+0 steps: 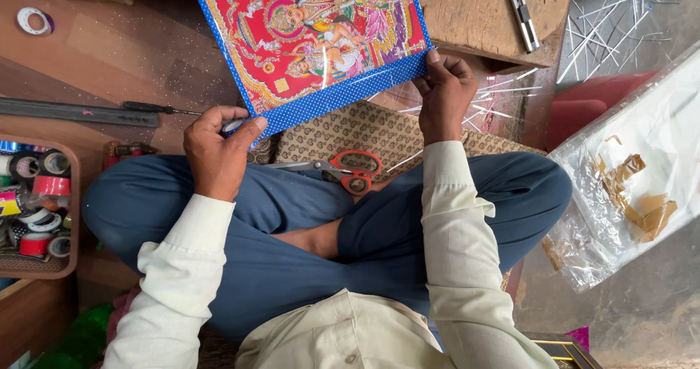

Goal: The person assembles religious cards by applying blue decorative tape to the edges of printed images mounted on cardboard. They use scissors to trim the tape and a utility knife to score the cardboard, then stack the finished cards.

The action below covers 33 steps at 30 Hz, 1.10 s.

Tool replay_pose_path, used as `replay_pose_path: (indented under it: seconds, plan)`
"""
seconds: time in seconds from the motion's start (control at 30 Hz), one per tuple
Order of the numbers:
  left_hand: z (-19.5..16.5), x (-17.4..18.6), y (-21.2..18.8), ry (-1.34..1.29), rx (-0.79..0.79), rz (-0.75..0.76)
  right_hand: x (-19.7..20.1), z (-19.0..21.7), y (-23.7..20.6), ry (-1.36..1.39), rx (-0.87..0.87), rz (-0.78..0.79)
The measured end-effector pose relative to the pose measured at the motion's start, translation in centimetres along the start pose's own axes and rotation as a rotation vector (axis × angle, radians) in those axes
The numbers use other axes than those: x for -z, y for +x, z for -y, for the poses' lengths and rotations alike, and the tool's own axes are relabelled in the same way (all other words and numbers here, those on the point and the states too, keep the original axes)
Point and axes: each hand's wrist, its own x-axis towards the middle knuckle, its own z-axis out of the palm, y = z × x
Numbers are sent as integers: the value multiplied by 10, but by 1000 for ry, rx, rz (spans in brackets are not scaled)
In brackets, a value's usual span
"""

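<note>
A colourful picture with a red middle and a blue dotted border lies tilted across the wooden floor in front of my crossed legs. My left hand pinches its near left corner. My right hand grips the near right corner of the blue border. Both hands hold the picture's lower edge above a patterned mat. Red-handled scissors rest on the mat between my knees, just below the picture.
A tray of several tape rolls stands at the left. A long dark bar lies on the floor. A wooden board with a pen-like tool sits behind. Crumpled clear plastic with brown tape lies right, thin strips scattered above.
</note>
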Motion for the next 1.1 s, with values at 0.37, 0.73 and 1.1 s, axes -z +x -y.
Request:
replay_pose_path:
  seconds: [0.37,0.73,1.1]
  plan:
    - [-6,1,-1,48,-7,-11,-4,1,-2,-50,3,-46]
    - [7,1,-8,186,-187,-73,2,-1,12,-181,8,-124]
    - [6,3,-2,219,-141,-144,-14,14,-7,-220,-5,-90]
